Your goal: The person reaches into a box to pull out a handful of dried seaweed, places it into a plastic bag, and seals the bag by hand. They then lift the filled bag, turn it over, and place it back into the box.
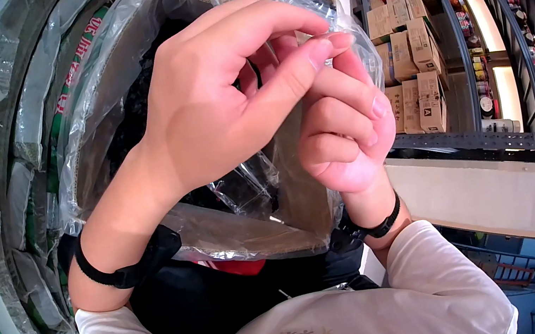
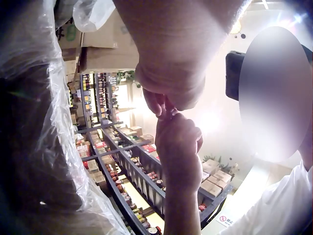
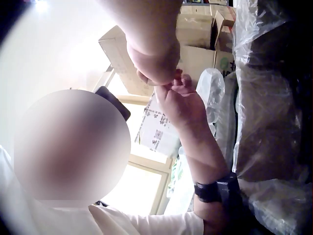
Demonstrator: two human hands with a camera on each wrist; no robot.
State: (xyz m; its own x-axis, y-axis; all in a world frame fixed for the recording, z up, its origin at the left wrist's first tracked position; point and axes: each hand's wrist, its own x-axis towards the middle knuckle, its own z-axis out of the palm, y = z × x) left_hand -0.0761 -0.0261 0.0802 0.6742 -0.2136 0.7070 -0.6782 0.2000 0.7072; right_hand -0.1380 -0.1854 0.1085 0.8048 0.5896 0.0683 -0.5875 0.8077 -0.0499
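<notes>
My left hand [image 1: 219,97] is raised over the cardboard box [image 1: 300,168], its thumb and index fingertip close together. Against that thumb tip are the fingertips of my right hand [image 1: 346,124], whose other fingers are curled toward the palm. Both wrist views show the hands meeting at the fingertips; I cannot tell whether something small is pinched there. Below the hands, the box is lined with a clear plastic sheet [image 1: 212,237] and holds dark, loose contents [image 1: 122,135]. A crumpled clear plastic bag [image 1: 246,188] lies inside it.
Stacked sacks [image 1: 11,212] with grey and green wrapping fill the left side. On the right stands a dark metal shelf [image 1: 461,47] with small cartons [image 1: 421,43] and rows of jars. More cardboard boxes [image 3: 195,63] appear behind the hands in the right wrist view.
</notes>
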